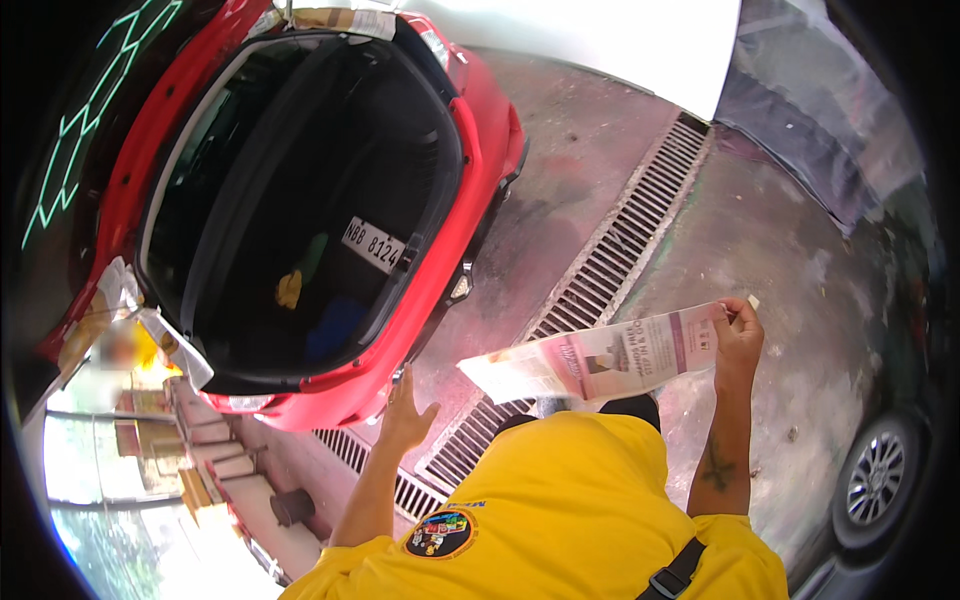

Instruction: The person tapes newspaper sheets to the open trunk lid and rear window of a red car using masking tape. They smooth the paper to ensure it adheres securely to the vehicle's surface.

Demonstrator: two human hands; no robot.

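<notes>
A sheet of newspaper [640, 355] is pinched at its right end by my right hand [738, 335]. It stretches leftward in front of my body, its left end hanging free. My left hand [405, 415] is raised with the thumb apart from the fingers and nothing in it, close to the rear bumper of a red car [480, 150]. The car's tailgate is up, showing a dark cargo space [330, 110]. Inside lie a licence plate [374, 245] and a small yellow item [289, 290]. Paper masking [175, 345] covers parts around the opening.
A slotted metal drain grate [620, 240] crosses the stained concrete floor. A white panel [610, 40] and a grey cover [800, 150] stand at the far side. Another vehicle's wheel [875, 485] is at right. A dark bucket [292, 507] sits at lower left.
</notes>
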